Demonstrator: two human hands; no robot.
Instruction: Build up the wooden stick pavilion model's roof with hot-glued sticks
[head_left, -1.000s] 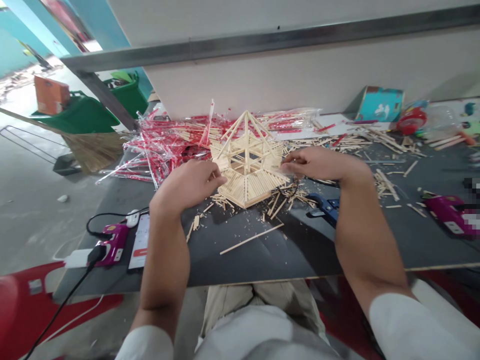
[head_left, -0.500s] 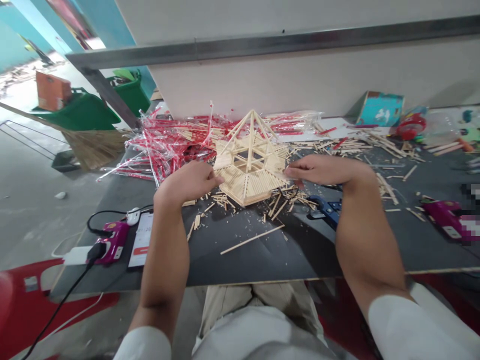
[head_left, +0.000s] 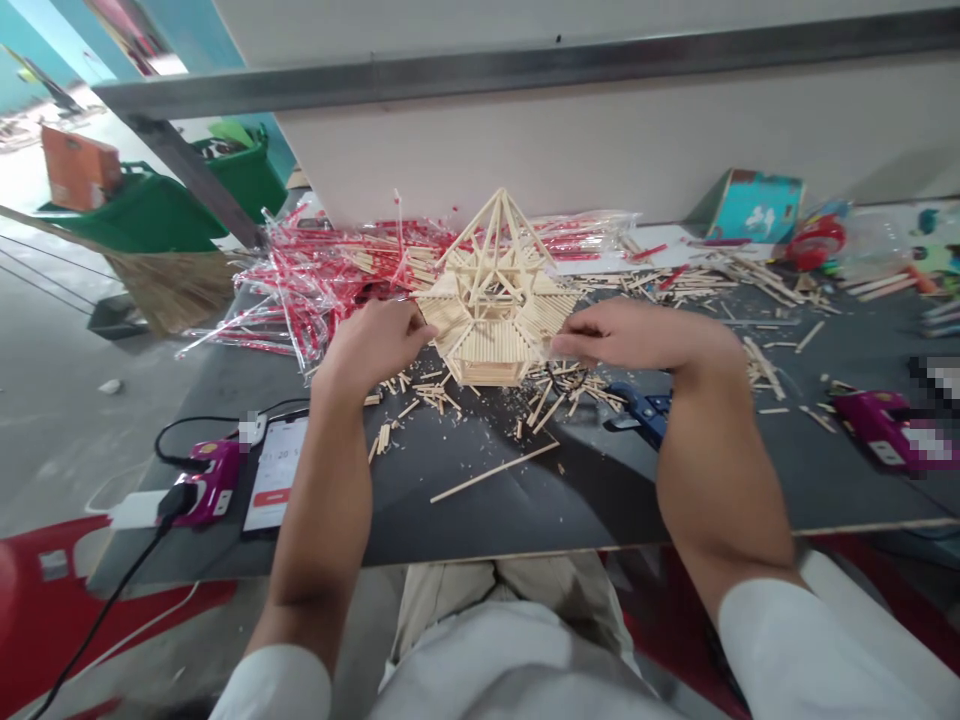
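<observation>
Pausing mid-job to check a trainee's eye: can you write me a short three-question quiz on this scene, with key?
1. True or false: the left hand and right hand are at opposite sides of the stick model.
2. Which lies between that model and the table's near edge? a) turquoise box b) long stick c) orange box
3. Fill in: the phone lies to the person's ____.
Key: 1 true; 2 b; 3 left

The stick model (head_left: 495, 300) has turned between the left hand (head_left: 379, 345) and the right hand (head_left: 611, 335) — a corner of its slatted skirt pointed at the person before; now a flat side faces them — baring more sticks beneath.
</observation>
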